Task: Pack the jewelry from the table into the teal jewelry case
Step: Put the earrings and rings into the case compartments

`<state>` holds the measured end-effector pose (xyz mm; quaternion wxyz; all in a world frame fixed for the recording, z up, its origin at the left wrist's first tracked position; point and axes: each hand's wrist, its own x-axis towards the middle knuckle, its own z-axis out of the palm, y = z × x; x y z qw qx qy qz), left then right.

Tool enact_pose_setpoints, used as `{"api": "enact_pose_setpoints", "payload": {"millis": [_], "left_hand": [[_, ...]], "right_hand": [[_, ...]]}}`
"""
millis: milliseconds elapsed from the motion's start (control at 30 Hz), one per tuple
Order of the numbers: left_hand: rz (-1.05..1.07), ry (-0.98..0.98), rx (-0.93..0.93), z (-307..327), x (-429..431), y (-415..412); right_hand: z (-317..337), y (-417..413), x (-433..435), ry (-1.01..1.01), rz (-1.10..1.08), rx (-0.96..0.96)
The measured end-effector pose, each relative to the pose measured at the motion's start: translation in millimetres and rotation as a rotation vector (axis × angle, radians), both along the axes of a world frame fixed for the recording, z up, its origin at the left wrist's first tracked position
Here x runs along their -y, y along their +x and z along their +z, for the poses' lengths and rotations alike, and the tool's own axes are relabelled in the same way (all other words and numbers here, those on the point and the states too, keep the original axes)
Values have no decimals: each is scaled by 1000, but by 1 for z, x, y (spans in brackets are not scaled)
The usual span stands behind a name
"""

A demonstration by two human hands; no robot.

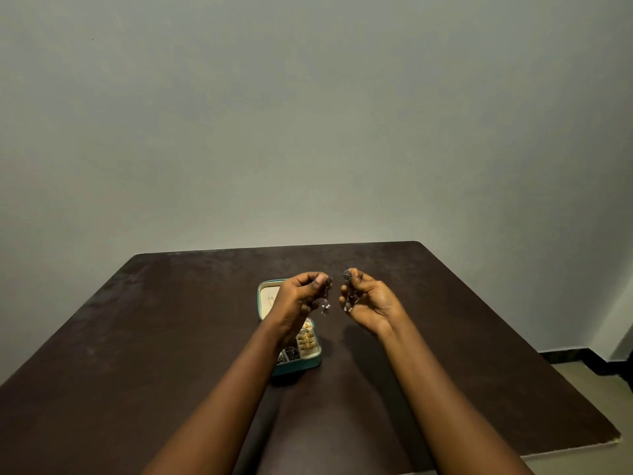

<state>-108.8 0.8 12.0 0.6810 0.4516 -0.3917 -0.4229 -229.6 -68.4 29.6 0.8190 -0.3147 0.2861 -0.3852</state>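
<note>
The teal jewelry case (310, 363) lies open on the dark table, its cream lid (267, 298) flat behind the tray. Gold rings (306, 339) sit in the ring rolls and dark pieces (291, 353) fill a front compartment. My left hand (298, 298) hovers above the case, fingers pinched on a dangling dark earring (326, 301) with pale beads. My right hand (368, 303) is raised just right of it, palm up, pinching a matching earring (348, 289). My left forearm hides part of the case.
The dark brown table (171, 354) stands against a plain grey wall (308, 114). Its right edge (534, 354) drops off to a tiled floor (596, 378) with a black skirting strip.
</note>
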Motion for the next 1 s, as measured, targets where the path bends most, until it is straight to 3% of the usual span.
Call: {"api": "enact_pose_setpoints", "payload": {"millis": [200, 400, 567, 1000], "left_hand": [[-6, -12, -388, 6, -11, 4], [-69, -56, -686, 7, -21, 6], [-47, -72, -793, 10, -27, 13], [-20, -88, -851, 13, -43, 13]], "right_hand": [[3, 10, -16, 200, 86, 190], [4, 19, -28, 278, 140, 287], [10, 24, -36, 356, 137, 294], [14, 33, -50, 372, 162, 250]]}}
